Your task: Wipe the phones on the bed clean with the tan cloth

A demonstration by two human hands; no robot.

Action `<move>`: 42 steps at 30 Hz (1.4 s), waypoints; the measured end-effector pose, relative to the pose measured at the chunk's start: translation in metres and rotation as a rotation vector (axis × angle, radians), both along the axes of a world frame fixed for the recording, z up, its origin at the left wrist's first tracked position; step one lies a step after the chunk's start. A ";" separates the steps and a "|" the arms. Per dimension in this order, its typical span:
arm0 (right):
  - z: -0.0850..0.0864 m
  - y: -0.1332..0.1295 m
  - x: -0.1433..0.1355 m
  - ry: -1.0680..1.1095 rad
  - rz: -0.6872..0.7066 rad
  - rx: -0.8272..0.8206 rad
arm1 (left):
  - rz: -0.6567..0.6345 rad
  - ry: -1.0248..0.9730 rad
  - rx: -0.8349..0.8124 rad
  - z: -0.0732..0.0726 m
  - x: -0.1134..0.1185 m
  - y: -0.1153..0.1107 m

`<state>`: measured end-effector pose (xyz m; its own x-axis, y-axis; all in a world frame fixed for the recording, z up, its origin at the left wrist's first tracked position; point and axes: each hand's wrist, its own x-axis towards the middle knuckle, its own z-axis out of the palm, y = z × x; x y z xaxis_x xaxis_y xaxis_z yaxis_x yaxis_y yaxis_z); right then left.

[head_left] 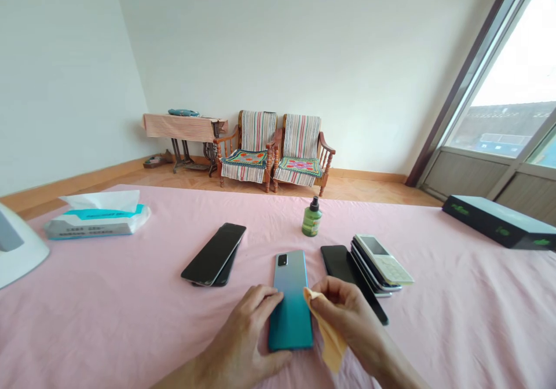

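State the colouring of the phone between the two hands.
The phone is silvery blue fading into teal; head view.

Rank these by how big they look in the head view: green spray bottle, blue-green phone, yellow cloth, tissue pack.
1. Blue-green phone and tissue pack: too alike to rank, and the phone is nearer the camera.
2. Yellow cloth, partly hidden.
3. Green spray bottle.

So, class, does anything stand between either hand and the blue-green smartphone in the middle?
Only the yellow cloth, pinched in the right hand, comes between that hand and the blue-green smartphone, at the phone's right edge. Nothing visible stands between the left hand and the phone's left edge.
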<state>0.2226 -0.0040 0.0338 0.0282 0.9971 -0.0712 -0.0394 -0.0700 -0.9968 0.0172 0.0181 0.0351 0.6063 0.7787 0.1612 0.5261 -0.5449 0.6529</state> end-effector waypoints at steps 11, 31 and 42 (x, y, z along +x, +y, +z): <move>-0.002 -0.010 -0.033 0.054 0.117 0.152 | 0.071 0.037 0.295 -0.004 -0.001 -0.017; 0.016 0.000 -0.051 -0.452 0.073 0.620 | 0.146 -0.046 0.472 -0.001 -0.005 -0.016; 0.008 0.004 -0.034 -0.472 -0.090 0.527 | 0.340 -0.236 0.064 -0.001 -0.012 0.007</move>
<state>0.1886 -0.0004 0.0419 0.0213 0.8879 0.4596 0.4219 0.4088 -0.8092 0.0052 0.0249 0.0337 0.2569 0.9119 0.3201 0.5228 -0.4097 0.7475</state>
